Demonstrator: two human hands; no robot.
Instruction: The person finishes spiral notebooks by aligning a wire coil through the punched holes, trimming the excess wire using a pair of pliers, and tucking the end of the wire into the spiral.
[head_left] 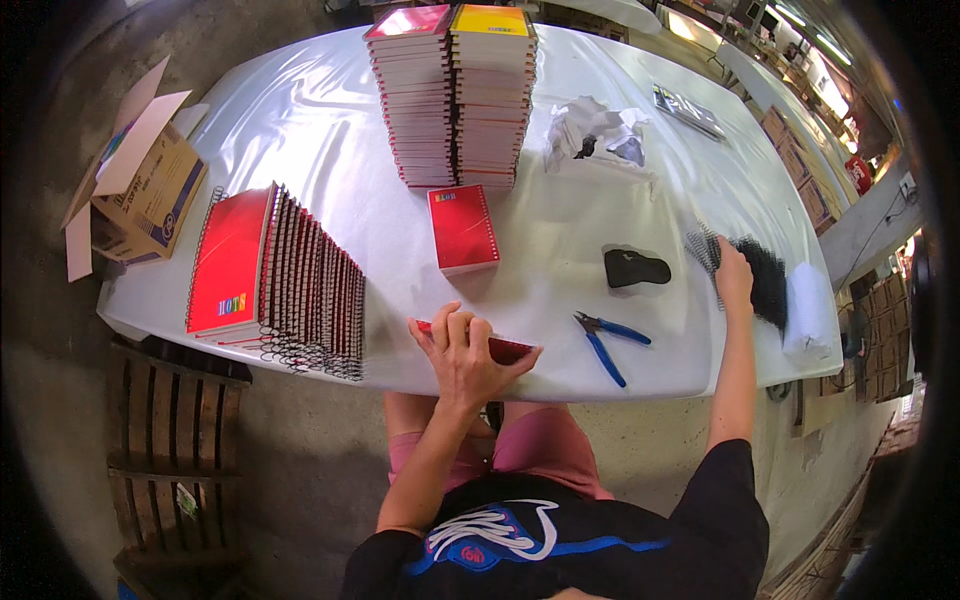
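Note:
My left hand (463, 355) grips a red-covered notebook (510, 350) at the table's front edge, thumb and fingers spanning its two ends. No wire shows on this notebook, though my hand covers much of it. Over at the right, my right hand (735, 275) has its fingers closed on binding wires (704, 250) at the left side of a dark heap of binding wires (765, 285). A short stack of red notebooks (463, 228) lies just beyond my left hand. Blue-handled pliers (610, 345) rest with handles spread between my hands, near a small black object (637, 268).
Wire-bound red notebooks (230, 265) stand in a row at left, beside an open cardboard box (150, 195). Two tall notebook stacks (453, 110) rise at the back. Crumpled white wrapping (597, 140), a flat packet (688, 110) and a white roll (806, 310) lie rightward.

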